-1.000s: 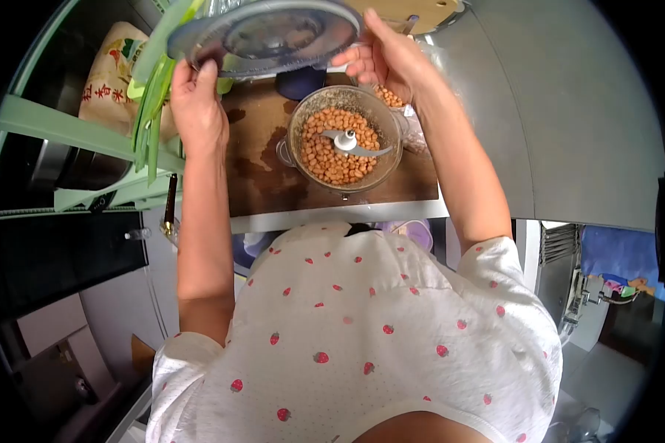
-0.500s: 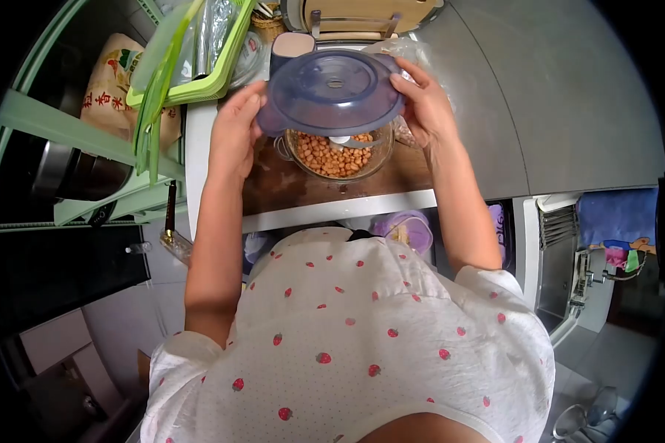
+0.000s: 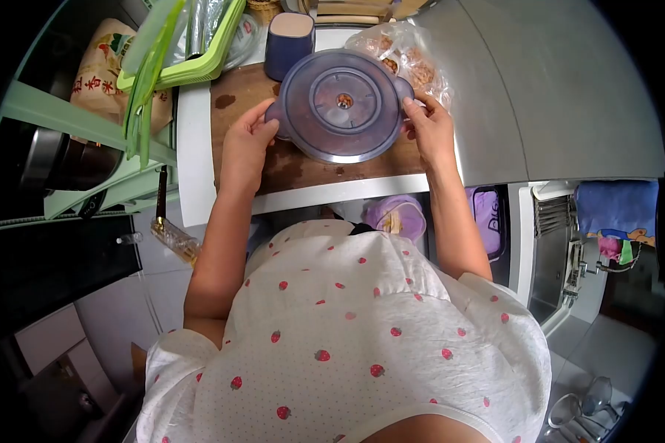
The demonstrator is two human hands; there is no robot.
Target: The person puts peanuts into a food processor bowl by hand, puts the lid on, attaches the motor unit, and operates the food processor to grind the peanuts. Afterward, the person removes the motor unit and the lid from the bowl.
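A round, see-through blue-grey lid (image 3: 307,111) with two side tabs lies level over the glass bowl, hiding almost all of it. Peanuts (image 3: 343,99) show through the small hole at the lid's centre. My left hand (image 3: 250,140) pinches the left tab between thumb and fingers. On the opposite side, my right hand (image 3: 430,129) grips the right tab. Whether the lid rests fully on the bowl's rim I cannot tell. Behind the lid's right edge sits a clear plastic bag (image 3: 421,66) with more peanuts.
Beneath the bowl is a wet brown board (image 3: 295,173) on a white counter (image 3: 194,148). A dark blue box-shaped unit with a pale top (image 3: 290,48) stands behind the lid. Green baskets (image 3: 199,70) with long green leaves (image 3: 144,103) are at the left.
Both hands have brought the lid down and levelled it over the bowl. The peanuts and white centre post, visible before, are now mostly covered. The camera view has shifted slightly.
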